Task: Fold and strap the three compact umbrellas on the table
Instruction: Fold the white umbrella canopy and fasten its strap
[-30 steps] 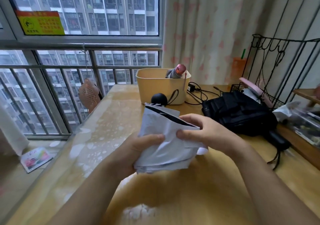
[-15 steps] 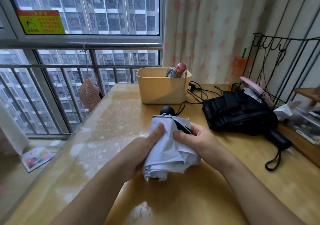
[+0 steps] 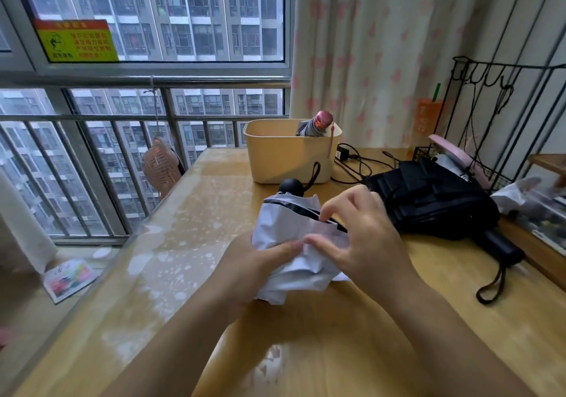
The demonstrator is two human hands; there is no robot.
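Head camera: left hand (image 3: 254, 262) grips white compact umbrella (image 3: 288, 222), handle (image 3: 291, 186) pointing away; right hand (image 3: 361, 243) fingers (image 3: 340, 205) pinch its canopy folds.

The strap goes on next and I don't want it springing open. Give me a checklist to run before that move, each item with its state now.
1. Left grip holds white umbrella: ok.
2. Canopy wound tight: not ok, fabric bunched.
3. Right grip has the strap: cannot tell; it pinches near the black trim.
4. Black umbrella folded: not ok, lies loose on table.
5. Third umbrella in beige bin strapped: cannot tell.
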